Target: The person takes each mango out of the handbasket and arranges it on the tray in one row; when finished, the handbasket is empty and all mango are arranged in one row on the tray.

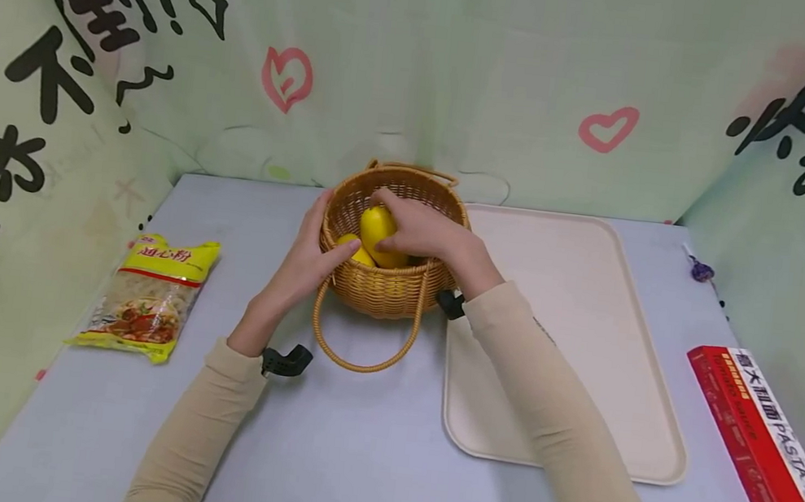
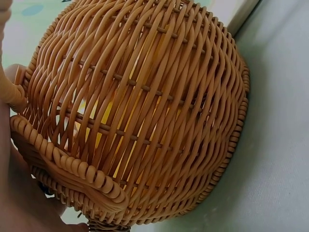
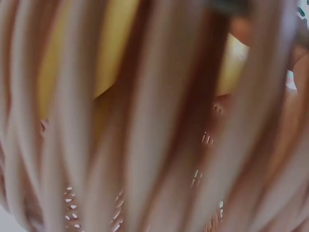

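Observation:
A round wicker basket (image 1: 377,293) stands at the back middle of the table, one looped handle hanging toward the front. My left hand (image 1: 306,261) grips its left rim, thumb over the inner side. Inside the basket, my right hand (image 1: 419,228) holds a smooth yellow fruit (image 1: 378,230) of unclear kind; another yellow fruit (image 1: 361,255) lies beside it, partly covered by the left thumb. Woven strands (image 2: 145,96) fill the left wrist view, yellow showing through the gaps. Blurred wicker (image 3: 159,106) blocks most of the right wrist view.
Right of the basket lies a flat beige tray (image 1: 545,299), with my right forearm across it. A yellow-topped pasta bag (image 1: 147,294) is at the left. At the right edge are a long red pasta box (image 1: 757,452) and a small wrapped purple lollipop (image 1: 701,271).

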A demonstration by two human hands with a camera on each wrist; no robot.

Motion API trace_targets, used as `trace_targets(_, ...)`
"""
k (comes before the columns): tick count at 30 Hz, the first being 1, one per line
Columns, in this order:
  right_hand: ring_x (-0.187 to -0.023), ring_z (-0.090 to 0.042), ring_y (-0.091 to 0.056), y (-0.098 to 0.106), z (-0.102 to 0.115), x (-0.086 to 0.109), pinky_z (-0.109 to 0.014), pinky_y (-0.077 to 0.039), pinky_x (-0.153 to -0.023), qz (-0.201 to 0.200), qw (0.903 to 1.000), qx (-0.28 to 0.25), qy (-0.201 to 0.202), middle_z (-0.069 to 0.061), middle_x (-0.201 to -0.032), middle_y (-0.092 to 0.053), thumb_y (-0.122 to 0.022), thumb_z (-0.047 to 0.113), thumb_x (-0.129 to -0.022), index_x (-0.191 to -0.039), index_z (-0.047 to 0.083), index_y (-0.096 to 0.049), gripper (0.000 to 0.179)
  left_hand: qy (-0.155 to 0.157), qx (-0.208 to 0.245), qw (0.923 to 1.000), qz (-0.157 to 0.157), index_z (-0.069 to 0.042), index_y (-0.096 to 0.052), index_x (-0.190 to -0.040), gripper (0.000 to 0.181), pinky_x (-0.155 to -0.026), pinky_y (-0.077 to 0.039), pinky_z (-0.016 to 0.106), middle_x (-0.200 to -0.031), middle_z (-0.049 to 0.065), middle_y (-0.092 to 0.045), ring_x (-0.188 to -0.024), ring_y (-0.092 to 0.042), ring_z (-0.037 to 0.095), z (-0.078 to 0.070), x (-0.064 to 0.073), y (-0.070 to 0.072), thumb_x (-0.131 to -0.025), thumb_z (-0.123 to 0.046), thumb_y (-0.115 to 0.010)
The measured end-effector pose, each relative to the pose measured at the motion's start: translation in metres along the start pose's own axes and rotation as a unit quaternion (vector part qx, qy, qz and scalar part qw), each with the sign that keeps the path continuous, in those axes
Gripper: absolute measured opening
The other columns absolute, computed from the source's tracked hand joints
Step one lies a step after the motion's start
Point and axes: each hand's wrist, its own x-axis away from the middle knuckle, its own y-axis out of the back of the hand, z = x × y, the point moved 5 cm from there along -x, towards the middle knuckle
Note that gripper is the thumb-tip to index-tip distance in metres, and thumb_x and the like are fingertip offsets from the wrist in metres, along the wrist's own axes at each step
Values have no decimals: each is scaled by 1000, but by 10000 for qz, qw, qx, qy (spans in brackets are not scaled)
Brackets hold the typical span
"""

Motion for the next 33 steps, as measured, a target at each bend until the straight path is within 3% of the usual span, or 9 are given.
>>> trace_targets(3,-99,-24,-57,1,0,1,-37,-49,-88,0,9999,-129,102,-8,-120,-61,-71,22,-89,-142,18,-38,62,1,21,10000,-1,-25,-1,-161,92,-123,-19,55,-168,3,-3,-155,-11,28,0,0,0,-94,-36,-63)
trace_targets(6,-95,-24,-57,1,2,0,-35,-48,-83,22,9994,-273,215,-9,-114,-62,-70,17,-88,-139,17,-38,61,-80,58,9999,-62,-30,-2,-160,92,-123,-19,55,-168,-1,-3,-155,-11,25,5,-1,1,-94,-41,-64)
trace_targets(13,-97,-24,-56,2,1,2,-34,-49,-81,10,9989,-331,317,-8,-125,-60,-66,7,-84,-145,18,-40,68,-195,108,9997,-55,-31,-4,-160,92,-122,-19,56,-168,-2,-5,-155,-12,25,5,0,-1,-92,-46,-64)
trace_targets(19,-108,-23,-55,-1,3,3,-39,-48,-93,127,9992,-61,378,-5,-138,-57,-65,13,-86,-145,19,-47,62,-185,139,9997,-58,-29,-3,-161,92,-123,-18,56,-168,-3,-3,-155,-11,24,6,0,-2,-93,-41,-64)
trace_targets(24,-107,-24,-57,-2,3,3,-40,-49,-93,186,9994,124,272,-6,-135,-59,-68,17,-87,-147,18,-46,64,-124,190,9997,-5,-25,-2,-161,93,-123,-19,56,-169,0,-2,-155,-11,26,5,0,-3,-93,-36,-64)
trace_targets(27,-104,-24,-57,0,3,4,-39,-50,-90,50,9996,110,239,-6,-132,-60,-69,16,-85,-146,19,-46,65,-87,213,9997,17,-20,-2,-161,93,-122,-19,56,-169,5,-2,-155,-11,29,0,2,-2,-94,-32,-64)
trace_targets(33,-98,-22,-57,9,4,7,-38,-51,-83,-554,9976,-292,279,-2,-127,-60,-69,18,-78,-143,18,-48,68,-70,239,9997,53,-13,-3,-161,90,-122,-19,55,-168,10,-4,-154,-13,32,-29,14,1,-95,-28,-62)
